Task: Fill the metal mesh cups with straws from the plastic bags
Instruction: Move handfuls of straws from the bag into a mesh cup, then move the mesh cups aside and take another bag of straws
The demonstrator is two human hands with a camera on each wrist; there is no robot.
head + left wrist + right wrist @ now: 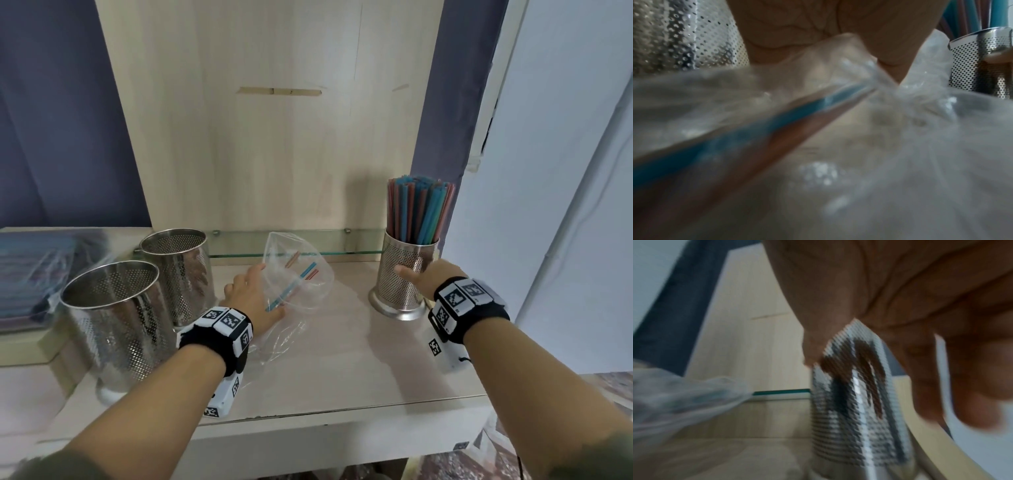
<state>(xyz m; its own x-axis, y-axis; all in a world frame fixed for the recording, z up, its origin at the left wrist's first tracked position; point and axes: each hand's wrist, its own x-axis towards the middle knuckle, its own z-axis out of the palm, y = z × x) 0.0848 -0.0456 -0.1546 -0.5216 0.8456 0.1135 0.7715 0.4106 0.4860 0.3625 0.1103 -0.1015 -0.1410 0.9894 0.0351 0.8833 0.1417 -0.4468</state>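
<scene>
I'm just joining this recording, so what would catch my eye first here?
Probably the mesh cup at right, packed with upright blue and red straws, the right hand on its side. At centre, the left hand holds a nearly empty clear plastic bag. Two empty mesh cups stand left.

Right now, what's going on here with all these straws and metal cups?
A person is sorting straws into metal mesh cups on a shelf. The left hand holds a nearly empty clear plastic bag with just a few straws left inside. The right hand is around the side of the full cup, which is already packed with upright straws. Two empty cups stand on the left, and what look like more bags of straws lie stacked beyond them.
</scene>
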